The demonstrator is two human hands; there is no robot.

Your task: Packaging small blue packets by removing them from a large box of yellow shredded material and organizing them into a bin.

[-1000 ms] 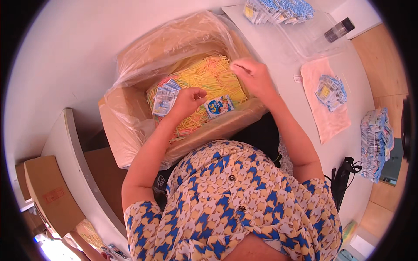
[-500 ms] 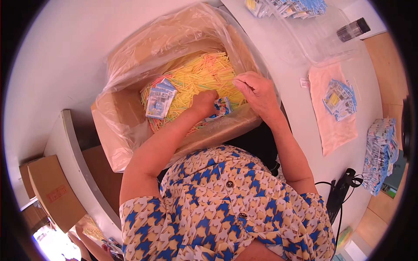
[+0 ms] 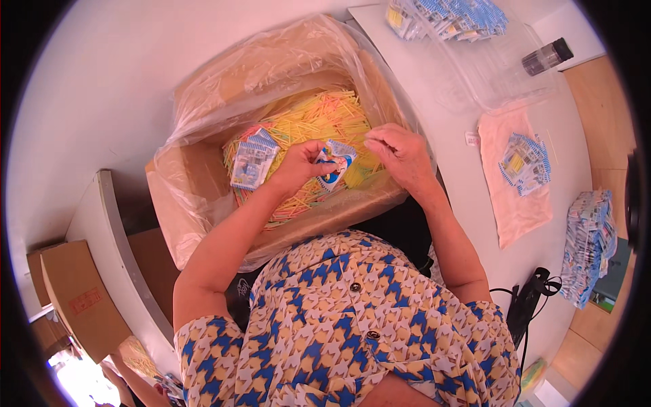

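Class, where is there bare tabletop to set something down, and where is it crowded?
Bare white tabletop lies between the box and pink cloth, and between that cloth and the black object. Crowded: the box, with sticks, packets, left hand and right hand in or over it.

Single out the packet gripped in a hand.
The packet with the colourful picture, in the left hand; the overlapping packets to its left and the cluster on the pink cloth are unheld.
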